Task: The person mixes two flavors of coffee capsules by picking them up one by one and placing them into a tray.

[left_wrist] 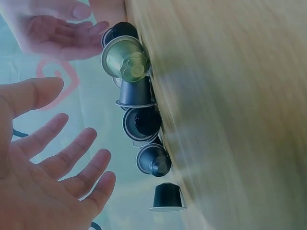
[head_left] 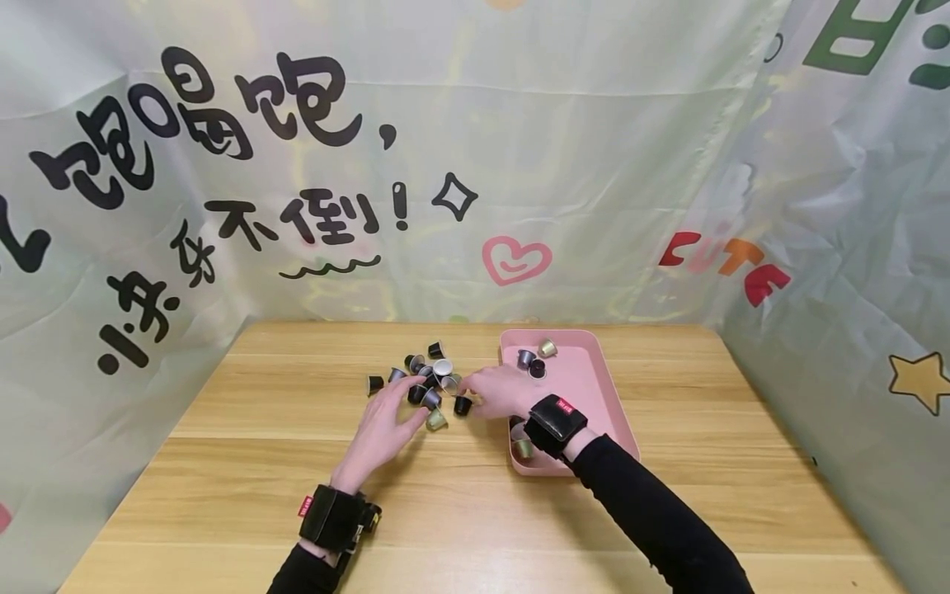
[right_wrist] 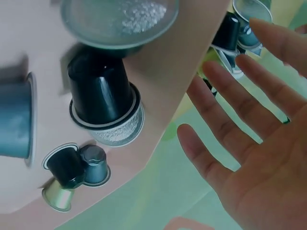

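Note:
Coffee capsules in black, grey, white and pale green lie in a loose pile on the table, a white capsule (head_left: 442, 367) among them. My left hand (head_left: 382, 429) hovers at the pile's near left side. In the left wrist view its fingers are spread and hold nothing, with a green capsule (left_wrist: 125, 58) and a black capsule (left_wrist: 168, 196) beyond them. My right hand (head_left: 500, 390) reaches over the tray's left edge to the pile's right side, near a black capsule (head_left: 463, 405). Its fingers (right_wrist: 230, 105) look extended in the right wrist view, with nothing in them.
A pink tray (head_left: 582, 400) stands on the wooden table (head_left: 445, 528) at the right. Several capsules lie in it: a group with a gold capsule (head_left: 547, 348) at the back, others at the near left under my right wrist. A printed cloth (head_left: 594, 165) hangs behind the table.

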Demonstrator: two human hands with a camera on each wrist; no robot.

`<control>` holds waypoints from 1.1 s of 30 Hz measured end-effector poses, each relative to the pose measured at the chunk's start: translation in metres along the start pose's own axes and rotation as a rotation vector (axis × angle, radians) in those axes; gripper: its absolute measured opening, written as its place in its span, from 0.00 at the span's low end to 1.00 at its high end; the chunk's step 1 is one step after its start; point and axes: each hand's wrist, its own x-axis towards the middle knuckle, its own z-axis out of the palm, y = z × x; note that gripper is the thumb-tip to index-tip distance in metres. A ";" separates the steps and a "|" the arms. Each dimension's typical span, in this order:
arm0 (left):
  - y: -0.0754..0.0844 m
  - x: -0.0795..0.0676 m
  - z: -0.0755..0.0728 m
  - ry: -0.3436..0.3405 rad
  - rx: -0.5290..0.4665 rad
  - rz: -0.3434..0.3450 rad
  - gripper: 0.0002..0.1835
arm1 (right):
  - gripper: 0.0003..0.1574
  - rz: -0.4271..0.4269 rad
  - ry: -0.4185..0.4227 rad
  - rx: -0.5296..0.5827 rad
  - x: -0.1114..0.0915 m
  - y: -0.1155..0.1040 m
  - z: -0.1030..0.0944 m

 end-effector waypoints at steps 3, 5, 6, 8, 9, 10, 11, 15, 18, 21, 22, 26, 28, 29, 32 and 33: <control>0.000 0.000 0.000 -0.001 -0.002 -0.004 0.29 | 0.24 -0.010 0.019 -0.052 0.003 -0.004 0.003; 0.000 0.000 0.000 -0.003 -0.003 -0.005 0.29 | 0.23 -0.016 0.030 -0.073 0.006 -0.006 0.006; 0.000 0.000 -0.001 -0.003 -0.004 -0.005 0.30 | 0.22 -0.018 0.034 -0.087 0.007 -0.007 0.007; 0.000 0.000 -0.001 -0.004 -0.004 -0.005 0.30 | 0.20 -0.015 0.040 -0.101 0.010 -0.008 0.010; 0.000 0.000 -0.001 -0.005 -0.005 -0.005 0.30 | 0.19 -0.010 0.040 -0.108 0.011 -0.009 0.011; 0.000 0.000 -0.001 -0.005 -0.004 -0.005 0.30 | 0.18 -0.007 0.043 -0.118 0.011 -0.010 0.013; 0.000 0.000 -0.001 -0.006 -0.003 -0.006 0.30 | 0.18 -0.003 0.044 -0.131 0.012 -0.010 0.014; 0.001 0.000 -0.001 -0.009 -0.002 -0.013 0.30 | 0.17 0.017 0.050 -0.177 0.014 -0.011 0.018; 0.001 0.000 -0.001 -0.015 0.000 -0.018 0.30 | 0.14 0.015 0.060 -0.217 0.015 -0.011 0.022; 0.001 0.000 -0.001 -0.019 -0.001 -0.018 0.30 | 0.12 0.010 0.062 -0.249 0.016 -0.011 0.023; 0.001 0.000 -0.001 -0.020 0.000 -0.019 0.30 | 0.13 0.010 0.067 -0.252 0.015 -0.011 0.023; 0.001 0.000 -0.001 -0.023 -0.003 -0.021 0.29 | 0.13 0.009 0.099 -0.253 0.013 -0.011 0.022; 0.000 0.000 -0.001 -0.023 -0.001 -0.020 0.29 | 0.14 0.006 0.118 -0.244 0.011 -0.010 0.021; 0.000 0.000 -0.001 -0.022 0.001 -0.019 0.29 | 0.14 0.006 0.123 -0.235 0.009 -0.010 0.021; 0.000 0.000 -0.001 -0.021 0.004 -0.013 0.29 | 0.16 0.005 0.133 -0.189 0.005 -0.011 0.018; 0.000 -0.001 -0.001 -0.022 0.005 -0.012 0.29 | 0.17 0.002 0.136 -0.164 0.003 -0.012 0.017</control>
